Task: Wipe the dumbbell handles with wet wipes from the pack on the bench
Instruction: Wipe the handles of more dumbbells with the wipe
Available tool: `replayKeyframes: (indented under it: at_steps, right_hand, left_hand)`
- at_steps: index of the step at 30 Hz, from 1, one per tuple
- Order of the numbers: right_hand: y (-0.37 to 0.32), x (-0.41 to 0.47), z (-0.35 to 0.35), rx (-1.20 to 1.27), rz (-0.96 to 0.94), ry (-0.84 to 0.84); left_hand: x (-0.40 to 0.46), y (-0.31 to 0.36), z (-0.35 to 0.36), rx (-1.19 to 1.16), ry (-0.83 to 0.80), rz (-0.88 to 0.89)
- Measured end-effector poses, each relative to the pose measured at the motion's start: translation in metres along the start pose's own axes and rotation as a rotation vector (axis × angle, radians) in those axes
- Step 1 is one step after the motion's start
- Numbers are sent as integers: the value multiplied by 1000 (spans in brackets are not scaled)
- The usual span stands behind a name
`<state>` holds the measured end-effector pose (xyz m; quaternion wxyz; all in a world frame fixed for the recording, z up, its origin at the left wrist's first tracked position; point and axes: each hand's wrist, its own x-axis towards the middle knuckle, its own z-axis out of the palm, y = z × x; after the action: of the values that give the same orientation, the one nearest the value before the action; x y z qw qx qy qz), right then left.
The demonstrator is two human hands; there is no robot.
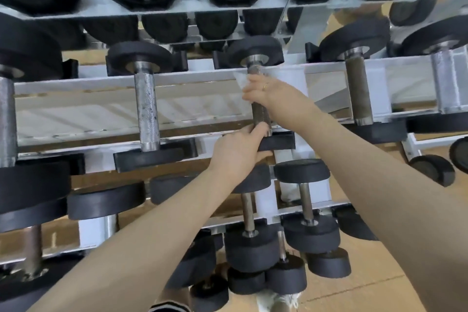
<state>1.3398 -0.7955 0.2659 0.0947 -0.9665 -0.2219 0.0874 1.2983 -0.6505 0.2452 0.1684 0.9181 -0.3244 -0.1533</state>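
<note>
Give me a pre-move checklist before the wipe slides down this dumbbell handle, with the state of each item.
1. Wet wipe in hand: ok, the right hand holds it wrapped against the dark knurled handle near the far end.
2. Dumbbell steadied: ok, the left hand grips the near weight head and the handle's base.
3. Dumbbell seated on the white rack rail: ok, it lies across the rails.
4. Path down the handle free: ok, bare knurling shows between the two hands.
5. Wipe still wet enough: cannot tell.
6. Wipe pack within reach: cannot tell, no pack or bench in view.
</note>
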Motion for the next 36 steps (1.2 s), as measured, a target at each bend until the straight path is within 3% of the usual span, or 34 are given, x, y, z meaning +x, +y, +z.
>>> replayKeyframes:
  at_steps: [2,4,9,11,14,17,19,22,26,29,32,33,36]
  right_hand:
    - [4,-2,6,-99,-110,33]
    - [1,-9,9,-45,-177,-10]
    - [3,-26,-8,154,-65,-213]
    - [4,-17,-22,219,-1,-138]
    - [7,10,-30,69,12,23]
    - [8,34,-24,-202,-68,-201]
    - [13,38,-20,-347,-138,-256]
    - [16,30,-13,-237,-219,-188]
    - [-1,-10,-5,-70,-140,-381]
    - [-6,-34,-17,295,46,-223]
    - [1,-28,-24,614,550,380]
    - [4,-18,-24,649,706,511]
    - [16,20,-13,873,918,522]
  left_hand:
    - [-1,2,1,-55,26,-13]
    - [-4,6,3,-154,60,-68]
    - [-14,2,2,-423,66,-152]
    - [-14,-5,-2,-516,-7,-129]
    - [-11,-10,-5,-594,-67,-136]
    - [-10,-9,-8,-643,-39,-141]
    - [-9,-9,-10,-638,-41,-144]
    - [-6,-8,-11,-595,-41,-138]
    - [-7,-2,-12,-559,-25,-121]
    - [-11,-1,-15,-558,-46,-144]
    - [-8,0,-16,-560,-117,-188]
    - [-7,2,-17,-606,-136,-214]
    - [-3,6,-19,-764,-122,-254]
